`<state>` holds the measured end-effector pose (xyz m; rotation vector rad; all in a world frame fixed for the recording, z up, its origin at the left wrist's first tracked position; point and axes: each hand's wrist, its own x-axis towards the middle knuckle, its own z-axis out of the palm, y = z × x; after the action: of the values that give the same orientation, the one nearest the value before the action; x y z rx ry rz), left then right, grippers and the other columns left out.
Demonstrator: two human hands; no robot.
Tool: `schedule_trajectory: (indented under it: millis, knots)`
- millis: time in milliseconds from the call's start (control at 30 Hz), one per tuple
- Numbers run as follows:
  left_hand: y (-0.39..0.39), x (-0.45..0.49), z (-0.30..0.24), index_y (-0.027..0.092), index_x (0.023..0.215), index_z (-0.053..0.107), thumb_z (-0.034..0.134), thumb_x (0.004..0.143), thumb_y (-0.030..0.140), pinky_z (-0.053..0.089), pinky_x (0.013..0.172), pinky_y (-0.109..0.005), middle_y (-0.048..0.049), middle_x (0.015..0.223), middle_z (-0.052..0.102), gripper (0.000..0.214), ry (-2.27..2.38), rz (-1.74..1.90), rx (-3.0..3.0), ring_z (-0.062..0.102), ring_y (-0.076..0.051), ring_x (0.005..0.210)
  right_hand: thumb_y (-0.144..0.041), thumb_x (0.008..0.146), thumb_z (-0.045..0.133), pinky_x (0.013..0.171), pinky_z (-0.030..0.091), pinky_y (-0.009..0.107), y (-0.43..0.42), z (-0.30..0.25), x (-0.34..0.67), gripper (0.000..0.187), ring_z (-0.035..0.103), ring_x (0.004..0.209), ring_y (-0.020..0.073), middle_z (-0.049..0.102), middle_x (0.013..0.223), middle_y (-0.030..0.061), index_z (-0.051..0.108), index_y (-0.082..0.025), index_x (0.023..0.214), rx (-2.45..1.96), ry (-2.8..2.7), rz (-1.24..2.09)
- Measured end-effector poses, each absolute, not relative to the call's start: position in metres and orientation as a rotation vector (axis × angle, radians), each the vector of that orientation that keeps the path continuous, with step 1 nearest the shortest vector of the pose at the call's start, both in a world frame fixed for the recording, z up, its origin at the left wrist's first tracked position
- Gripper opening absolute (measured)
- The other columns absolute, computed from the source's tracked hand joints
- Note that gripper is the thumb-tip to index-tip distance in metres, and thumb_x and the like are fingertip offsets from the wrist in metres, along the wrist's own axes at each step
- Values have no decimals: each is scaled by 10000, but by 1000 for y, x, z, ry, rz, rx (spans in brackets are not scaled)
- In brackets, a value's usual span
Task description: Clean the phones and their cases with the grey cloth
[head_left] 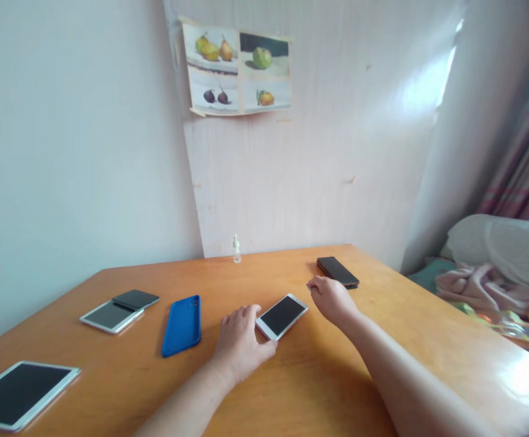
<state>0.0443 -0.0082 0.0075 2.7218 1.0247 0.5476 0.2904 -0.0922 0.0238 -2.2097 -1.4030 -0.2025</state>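
Note:
A white smartphone with a dark screen lies face up on the wooden table, tilted slantwise. My left hand grips its near left end, thumb at the bottom corner and index finger at the upper left edge. To the right of the phone, my right hand is closed in a pinch just above the table. A tiny, thin, dark tip shows at its fingertips, too small to name. Left of my left hand lies an empty blue phone case. Beyond my right hand rests a dark phone in a case.
A white tablet lies at the table's left front. Behind it, a dark flat device overlaps a smaller white tablet. A small clear pump bottle stands near the wall. Crumpled bedding is at the right.

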Motion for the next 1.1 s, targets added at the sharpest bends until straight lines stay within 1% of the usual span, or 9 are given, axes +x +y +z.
schedule_trajectory:
  millis: [167, 400, 500, 633, 800, 900, 967, 1033, 1100]
  knots:
    - [-12, 56, 9, 219, 1208, 492, 654, 695, 484, 376, 937, -385, -96, 1171, 650, 599, 1269, 555, 2642, 569, -282, 1151, -145, 848, 473, 743, 378, 251, -85, 20, 294, 248, 639, 913, 195, 723, 939, 87, 711, -179, 907, -2207, -1331, -181]
    - [-10, 89, 20, 221, 1192, 490, 646, 672, 543, 365, 932, -454, -127, 1184, 658, 631, 1516, 534, 2594, 579, -322, 1145, -134, 853, 476, 753, 375, 256, -82, 22, 295, 249, 635, 915, 198, 720, 950, 94, 714, -189, 905, -2183, -1305, -149]
    - [-14, 113, 24, 225, 1178, 497, 652, 659, 600, 379, 920, -461, -143, 1225, 637, 659, 1556, 534, 2549, 575, -332, 1154, -145, 864, 474, 767, 378, 254, -82, 23, 293, 256, 635, 934, 198, 719, 973, 95, 711, -194, 946, -2166, -1305, -148]
    - [-24, 129, 26, 232, 1195, 505, 614, 694, 669, 391, 938, -443, -144, 1279, 602, 674, 1491, 509, 2559, 548, -313, 1195, -153, 861, 473, 755, 380, 254, -83, 24, 289, 256, 639, 930, 196, 722, 984, 91, 712, -202, 939, -2147, -1319, -145]
    - [-23, 97, 20, 256, 1130, 570, 510, 814, 623, 399, 943, -423, -98, 1231, 615, 488, 1571, 572, 2619, 548, -270, 1163, -148, 850, 456, 717, 378, 265, -86, 26, 284, 300, 644, 909, 208, 729, 979, 98, 715, -206, 989, -2109, -1391, -125]
    - [-16, 57, 16, 248, 1193, 550, 521, 818, 584, 376, 982, -448, -112, 1289, 579, 504, 1788, 585, 2566, 505, -293, 1212, -164, 864, 433, 681, 370, 278, -86, 24, 280, 316, 646, 877, 224, 728, 959, 117, 716, -191, 1001, -2077, -1453, -107]
    - [-13, 31, 15, 230, 1234, 532, 533, 809, 577, 350, 1011, -481, -135, 1343, 543, 549, 1908, 571, 2495, 464, -325, 1263, -178, 863, 439, 654, 362, 271, -83, 20, 277, 298, 647, 838, 214, 731, 931, 96, 716, -203, 969, -2052, -1503, -103]
    - [-12, 9, 13, 202, 1217, 554, 542, 801, 578, 345, 1012, -507, -163, 1312, 564, 561, 1973, 536, 2444, 480, -352, 1249, -189, 865, 438, 637, 359, 262, -81, 15, 274, 282, 644, 798, 198, 728, 895, 69, 712, -220, 924, -1998, -1591, -89]
    - [-15, -6, 12, 185, 1133, 606, 542, 805, 575, 354, 1006, -501, -168, 1222, 619, 514, 1959, 498, 2441, 532, -350, 1190, -204, 874, 433, 640, 368, 254, -78, 9, 271, 276, 644, 783, 189, 723, 871, 49, 706, -233, 904, -1936, -1680, -77]
